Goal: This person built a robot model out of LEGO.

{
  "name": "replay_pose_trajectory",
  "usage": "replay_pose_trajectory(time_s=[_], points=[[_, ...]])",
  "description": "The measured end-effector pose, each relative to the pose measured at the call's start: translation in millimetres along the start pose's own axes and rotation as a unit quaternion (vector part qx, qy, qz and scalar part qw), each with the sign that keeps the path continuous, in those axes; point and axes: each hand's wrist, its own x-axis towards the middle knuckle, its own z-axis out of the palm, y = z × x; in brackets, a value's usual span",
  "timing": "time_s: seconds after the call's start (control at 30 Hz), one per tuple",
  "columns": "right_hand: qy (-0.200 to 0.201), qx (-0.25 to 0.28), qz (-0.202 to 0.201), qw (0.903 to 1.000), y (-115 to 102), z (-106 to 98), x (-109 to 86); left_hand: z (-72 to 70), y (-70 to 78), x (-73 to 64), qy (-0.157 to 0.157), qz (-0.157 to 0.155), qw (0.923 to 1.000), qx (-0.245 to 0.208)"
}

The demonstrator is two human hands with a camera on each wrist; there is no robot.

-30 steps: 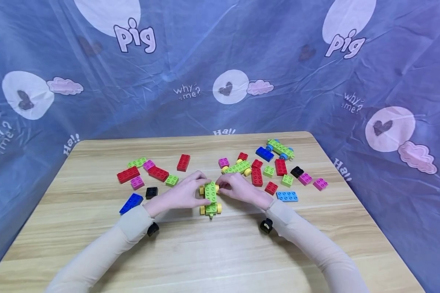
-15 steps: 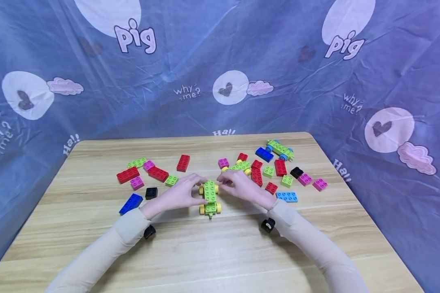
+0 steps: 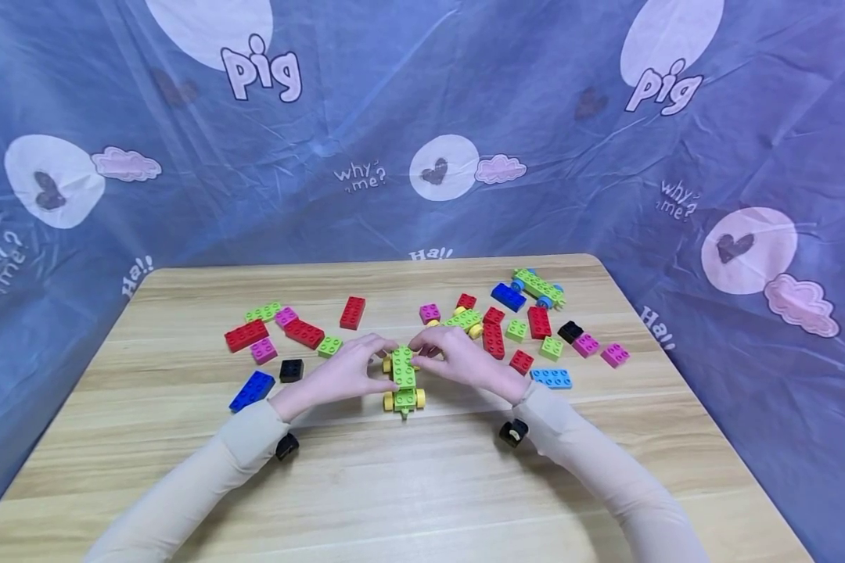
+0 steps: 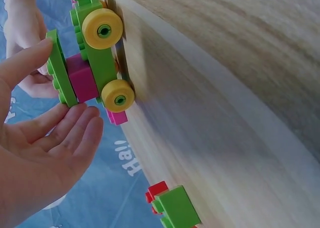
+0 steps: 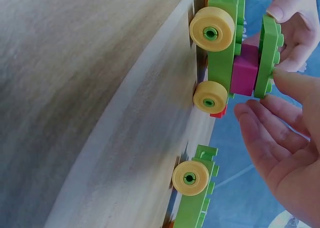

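A green toy car base (image 4: 101,65) on yellow wheels stands at the middle of the table. On its far half sits a magenta brick (image 4: 82,78), topped by a studded green building plate (image 3: 404,367). My left hand (image 3: 345,371) pinches this plate between thumb and index finger at its opposite ends. From the other side my right hand (image 3: 458,360) holds the plate's far end; in the right wrist view its thumb is on the studded face and a fingertip at the end edge. From above, the magenta brick is hidden.
Red, magenta, green and black bricks and a dark blue brick (image 3: 252,391) lie left. Another yellow-wheeled car base (image 3: 462,320) stands behind my right hand. A blue-wheeled base (image 3: 539,288) is at the back right, with several bricks and a light blue brick (image 3: 551,378) nearby.
My right hand has shifted slightly left, from beside the far wheel onto the green plate's far end. The left hand keeps its pinch, and the car base has barely moved.
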Motion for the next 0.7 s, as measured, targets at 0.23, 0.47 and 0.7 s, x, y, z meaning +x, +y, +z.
replay_pose_trajectory(time_s=[0.23,0.47,0.7], points=[[0.01,-0.002,-0.009,0.9999,-0.8,1.4,0.0,-0.2,0.2,-0.6,-0.001,-0.009,0.9998,-0.02],[0.021,0.013,-0.007,0.9997,-1.4,3.8,0.1,1.1,-1.7,0.0,-0.002,-0.023,0.9988,-0.043],[0.023,0.025,0.004,0.9994,-1.6,5.5,0.2,2.3,-1.8,0.3,-0.003,-0.029,0.9985,-0.046]])
